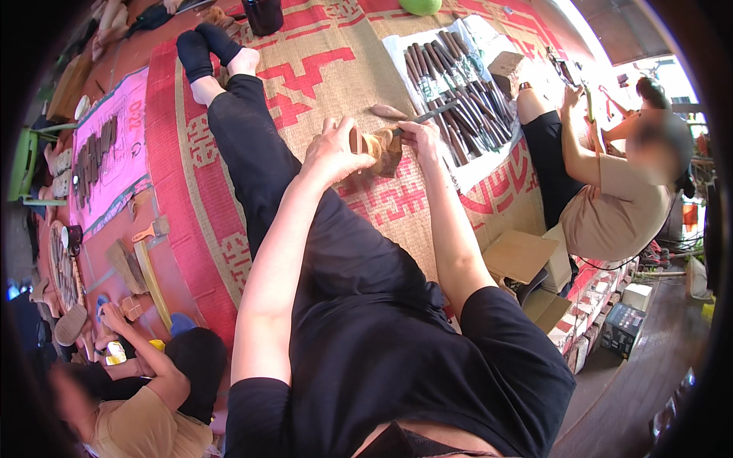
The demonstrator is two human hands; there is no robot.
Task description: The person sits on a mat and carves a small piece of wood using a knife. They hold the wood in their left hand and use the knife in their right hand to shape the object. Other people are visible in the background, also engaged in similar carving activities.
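My left hand (334, 153) is closed around one side of a small carved wooden piece (384, 153), held above the mat in front of my legs. Thumb and fingers grip its brown edge. My right hand (421, 140) is closed on a slim dark carving tool (438, 111). One end of the tool reaches toward the wood's right side; whether it touches I cannot tell. Just beyond the piece lies a reddish-brown wooden object with a tapered end (388, 112). Several dark-handled carving tools (458, 91) lie in rows on a white sheet (479, 169) to the right.
A red and tan woven mat (336, 72) spreads beneath my outstretched legs. Co-workers sit at right (618, 183) and lower left (145, 382). A cardboard box (521, 256) stands by my right elbow. At left are a pink sheet (126, 153) with tools and wood pieces (126, 266).
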